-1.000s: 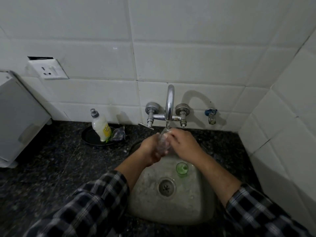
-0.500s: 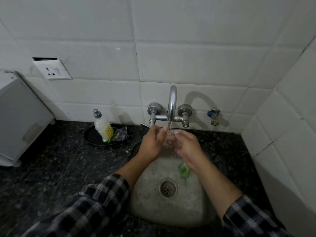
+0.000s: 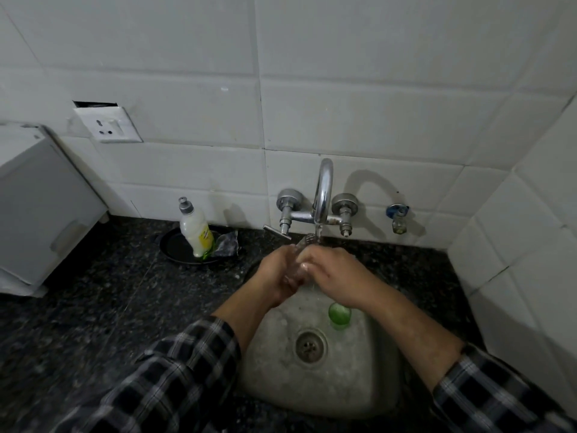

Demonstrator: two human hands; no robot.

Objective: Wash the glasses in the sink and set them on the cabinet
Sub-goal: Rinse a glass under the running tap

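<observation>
The clear glass (image 3: 302, 242) sits between 2 palms, its long axis running from 6 to 12 o'clock, mouth under the tap (image 3: 323, 189). The left hand (image 3: 278, 273) and right hand (image 3: 334, 273) each hold it in a narrow grip. A green glass (image 3: 339, 312) stands at 5 o'clock in the sink (image 3: 359, 385). Open counter (image 3: 109, 292) lies at 9 o'clock.

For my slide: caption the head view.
Left hand and right hand hold a clear glass under the faucet; green glass stands in the sink.
</observation>
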